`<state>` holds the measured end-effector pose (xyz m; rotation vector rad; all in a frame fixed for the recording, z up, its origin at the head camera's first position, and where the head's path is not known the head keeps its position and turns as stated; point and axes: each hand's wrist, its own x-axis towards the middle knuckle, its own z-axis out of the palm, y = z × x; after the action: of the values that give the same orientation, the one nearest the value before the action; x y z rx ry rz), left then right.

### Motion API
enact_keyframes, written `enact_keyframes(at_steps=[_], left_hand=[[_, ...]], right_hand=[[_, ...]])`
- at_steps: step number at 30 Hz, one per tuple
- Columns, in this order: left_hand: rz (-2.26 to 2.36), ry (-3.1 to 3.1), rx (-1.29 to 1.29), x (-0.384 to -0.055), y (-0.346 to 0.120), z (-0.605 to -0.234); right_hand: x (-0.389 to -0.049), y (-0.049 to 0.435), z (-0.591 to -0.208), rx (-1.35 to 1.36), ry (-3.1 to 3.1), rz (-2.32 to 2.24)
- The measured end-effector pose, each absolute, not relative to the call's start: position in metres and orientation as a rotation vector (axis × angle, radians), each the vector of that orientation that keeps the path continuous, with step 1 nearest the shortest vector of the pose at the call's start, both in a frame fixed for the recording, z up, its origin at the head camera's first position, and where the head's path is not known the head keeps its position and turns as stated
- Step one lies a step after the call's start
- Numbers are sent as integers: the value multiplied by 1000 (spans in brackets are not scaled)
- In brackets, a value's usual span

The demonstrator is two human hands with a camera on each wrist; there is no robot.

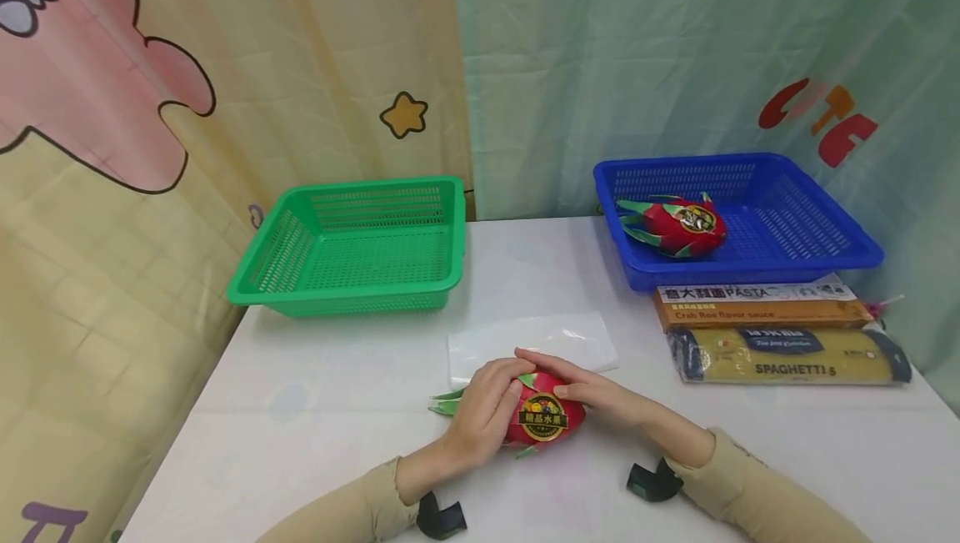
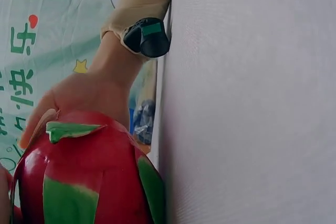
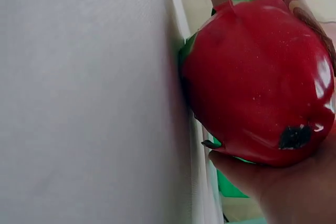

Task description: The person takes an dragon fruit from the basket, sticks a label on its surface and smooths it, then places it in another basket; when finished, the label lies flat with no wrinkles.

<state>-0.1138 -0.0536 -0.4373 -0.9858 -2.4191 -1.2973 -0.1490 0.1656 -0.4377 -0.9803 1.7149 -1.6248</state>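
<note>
A red dragon fruit (image 1: 564, 419) with green scales and a black-and-gold label rests on the white table in front of me, held between both hands. My left hand (image 1: 486, 416) grips its leafy end, fingers over the top. From the other side my right hand (image 1: 607, 395) holds the rounder end, its thumb near the label and the fingers reaching behind. In the right wrist view the dragon fruit (image 3: 257, 77) shows a dark spot at its end. A clear flat plastic bag (image 1: 540, 339) lies just behind the hands.
At the back left stands a green basket (image 1: 348, 305). A blue basket (image 1: 795, 238) at the back right contains a second dragon fruit (image 1: 686, 226). In front of it lie a pasta box (image 1: 757, 314) and a spaghetti packet (image 1: 795, 357). Curtains (image 1: 540, 67) hang behind the table.
</note>
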Motion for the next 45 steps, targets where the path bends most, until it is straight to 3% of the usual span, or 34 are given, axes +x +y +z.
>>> enact_keyframes(at_steps=[9, 17, 26, 34, 45], left_hand=[[-1046, -2482, -1085, -115, -54, -436], [-1072, -2469, -1016, -114, -52, -436], [-1185, -2540, -970, -118, -59, -434], [-1305, -2537, -1246, -128, -72, -434], [-1665, -2579, -1097, -130, -68, -428]], right_hand=[[-147, 166, -430, -1137, 1950, -1360], [-156, 165, -433, -1314, 1775, -1470], [-150, 167, -435, -1070, 1911, -1546], [-142, 169, -437, -1047, 2141, -1560], [-140, 163, -441, -979, 2208, -1750]])
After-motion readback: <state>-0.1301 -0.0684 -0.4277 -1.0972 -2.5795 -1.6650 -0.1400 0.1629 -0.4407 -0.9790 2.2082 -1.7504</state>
